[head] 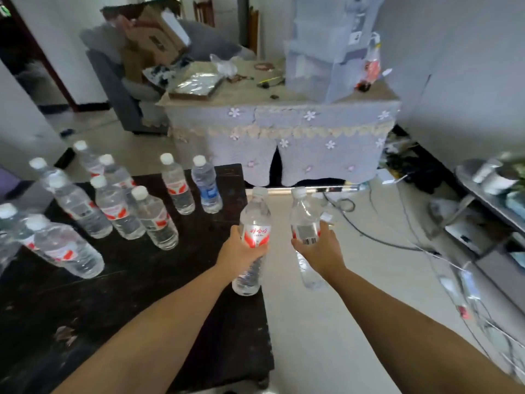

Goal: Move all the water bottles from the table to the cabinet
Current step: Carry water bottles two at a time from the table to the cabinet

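Note:
My left hand (pixel 240 251) grips a clear water bottle (pixel 254 220) with a red label, held upright above the right edge of the dark table (pixel 136 294). My right hand (pixel 321 245) holds a second clear bottle (pixel 304 214) over the floor, just right of the table. Several more bottles stand on the table's left and far part, among them a red-labelled one (pixel 177 184) and a blue-labelled one (pixel 206 186). A cloth-covered cabinet (pixel 284 132) stands ahead, past the table.
Stacked clear plastic boxes (pixel 321 61), a foil-topped tray (pixel 196 83) and small clutter lie on the cabinet top. Cables (pixel 377 237) trail over the floor at right. A metal shelf unit (pixel 488 200) stands at the right wall. A grey sofa (pixel 119 89) is at the back left.

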The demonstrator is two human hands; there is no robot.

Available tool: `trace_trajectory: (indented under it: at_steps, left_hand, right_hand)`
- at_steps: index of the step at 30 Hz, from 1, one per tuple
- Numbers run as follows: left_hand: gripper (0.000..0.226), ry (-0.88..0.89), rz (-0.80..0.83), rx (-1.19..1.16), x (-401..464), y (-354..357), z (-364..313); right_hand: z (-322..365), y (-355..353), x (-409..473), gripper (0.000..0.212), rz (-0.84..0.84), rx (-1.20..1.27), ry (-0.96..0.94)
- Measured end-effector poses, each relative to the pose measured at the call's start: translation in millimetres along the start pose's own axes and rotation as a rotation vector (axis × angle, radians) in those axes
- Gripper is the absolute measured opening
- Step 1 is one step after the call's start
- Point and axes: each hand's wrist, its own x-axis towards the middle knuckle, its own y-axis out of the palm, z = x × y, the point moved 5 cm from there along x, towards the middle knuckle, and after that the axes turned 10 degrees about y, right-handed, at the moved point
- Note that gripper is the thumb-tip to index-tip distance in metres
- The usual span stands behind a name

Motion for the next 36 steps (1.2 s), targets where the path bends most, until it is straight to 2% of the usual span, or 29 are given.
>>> trace_trajectory:
  at_steps: [9,14,19,25,32,36]
  left_hand:
    - [0.058,0.162,0.293,0.116,-78,214,-131]
    - [0.064,0.307,0.483,0.129,-131,324,-203]
    - [0.062,0.428,0.708,0.133,-190,428,-264]
    - [0.062,0.558,0.964,0.188,-270,547,-318]
    - [0.064,0.682,1.198,0.253,-359,686,-379]
    - [0.069,0.75,1.316,0.248,-412,759,-423]
  right_hand:
    - [-174,-219,-72,0.071,-0.246,-0.03,0.272]
    - [-257,-316,-130,0.076,-0.432,-0.005,0.44]
    - [-335,-392,-198,0.069,-0.62,0.104,0.591]
    - [-428,-464,-275,0.07,-0.839,0.273,0.754]
    - [-521,-552,-327,0.061,-1.087,0.403,0.844]
    - [-560,-604,-359,0.062,-1.2,0.427,0.922]
